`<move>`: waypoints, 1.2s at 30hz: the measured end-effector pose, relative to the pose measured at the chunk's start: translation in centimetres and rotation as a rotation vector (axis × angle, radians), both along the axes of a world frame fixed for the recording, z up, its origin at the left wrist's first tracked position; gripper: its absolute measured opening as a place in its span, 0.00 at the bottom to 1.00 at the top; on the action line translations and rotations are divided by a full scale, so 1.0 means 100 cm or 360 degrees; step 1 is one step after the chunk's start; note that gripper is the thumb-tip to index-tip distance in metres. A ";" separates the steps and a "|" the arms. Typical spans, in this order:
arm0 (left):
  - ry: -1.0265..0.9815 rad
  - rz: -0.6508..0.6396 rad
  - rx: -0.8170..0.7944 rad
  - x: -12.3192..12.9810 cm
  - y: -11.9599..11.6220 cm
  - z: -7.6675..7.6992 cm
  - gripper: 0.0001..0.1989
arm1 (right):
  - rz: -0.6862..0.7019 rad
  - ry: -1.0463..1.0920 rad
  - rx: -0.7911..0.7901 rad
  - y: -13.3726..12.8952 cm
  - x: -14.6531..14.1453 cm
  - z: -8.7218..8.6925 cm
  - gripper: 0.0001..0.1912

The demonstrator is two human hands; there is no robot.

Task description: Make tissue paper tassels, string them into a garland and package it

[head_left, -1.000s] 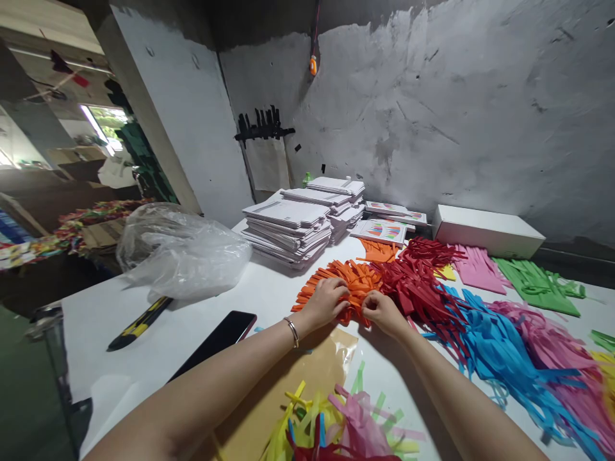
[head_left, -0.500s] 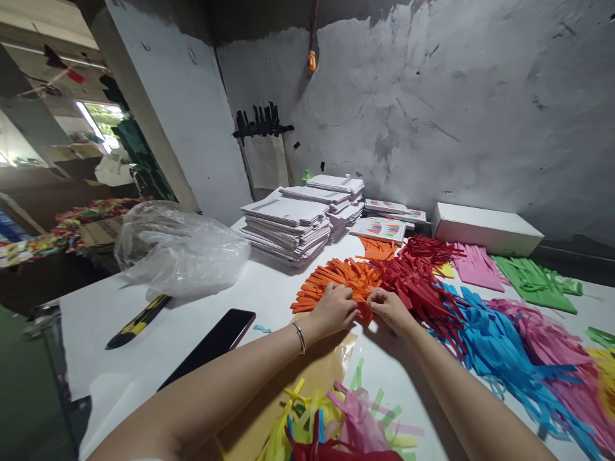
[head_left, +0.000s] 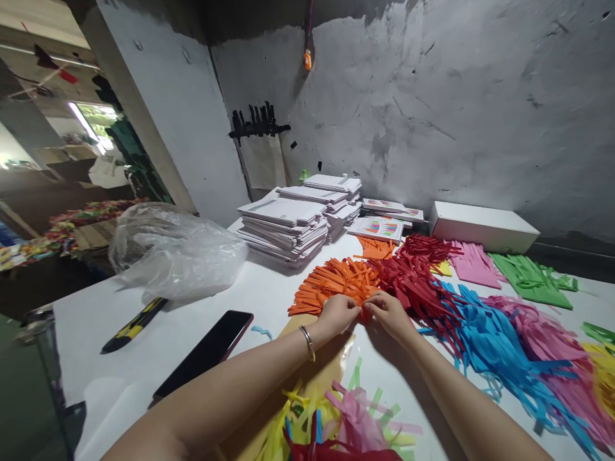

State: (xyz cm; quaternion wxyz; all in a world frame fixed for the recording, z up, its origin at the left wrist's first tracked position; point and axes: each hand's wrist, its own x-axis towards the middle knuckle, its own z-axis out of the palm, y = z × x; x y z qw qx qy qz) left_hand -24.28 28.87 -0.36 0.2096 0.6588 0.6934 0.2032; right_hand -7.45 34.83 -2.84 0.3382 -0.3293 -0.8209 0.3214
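Note:
Fringed orange tissue paper [head_left: 331, 282] lies fanned out on the white table. My left hand [head_left: 340, 314] pinches its near edge, thumb and fingers together. Close beside it, my right hand [head_left: 384, 310] pinches the same orange paper from the right. Red fringed paper [head_left: 413, 282] touches the orange on the right, with blue [head_left: 494, 333] and pink [head_left: 533, 333] fringes beyond. Beneath my left forearm is a tan sheet [head_left: 288, 365]. Yellow strips [head_left: 283, 422], a pink bunch [head_left: 358, 422] and red paper [head_left: 336, 451] lie nearest to me.
A black phone [head_left: 206, 352], a yellow-black cutter [head_left: 134, 326] and a clear plastic bag [head_left: 177, 250] lie left. Stacked white cards [head_left: 283, 227] stand at the back, a white box [head_left: 483, 225] at the back right. Green fringed paper [head_left: 533, 282] lies right.
My hands have come closer together at the near edge of the orange paper, slightly lower. My left wrist has turned a little. The view has shifted slightly.

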 end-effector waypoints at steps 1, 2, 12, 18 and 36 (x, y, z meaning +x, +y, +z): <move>-0.0040 0.0010 -0.0019 -0.001 0.000 -0.002 0.13 | -0.0022 -0.0009 0.0040 -0.003 0.000 0.001 0.11; -0.0075 0.0019 -0.0030 -0.002 0.000 -0.003 0.13 | -0.0037 -0.0023 0.0081 -0.006 0.000 0.002 0.11; -0.0232 -0.0012 0.0005 -0.003 0.000 -0.005 0.13 | -0.0301 -0.0332 0.0528 -0.029 -0.012 0.006 0.07; -0.0076 -0.0052 0.0208 -0.006 -0.007 0.008 0.17 | -0.0421 -0.0499 0.0696 -0.033 -0.023 0.005 0.09; 0.0536 -0.0213 0.0645 -0.007 -0.028 0.012 0.09 | -0.0545 -0.0582 0.0670 -0.030 -0.023 0.007 0.10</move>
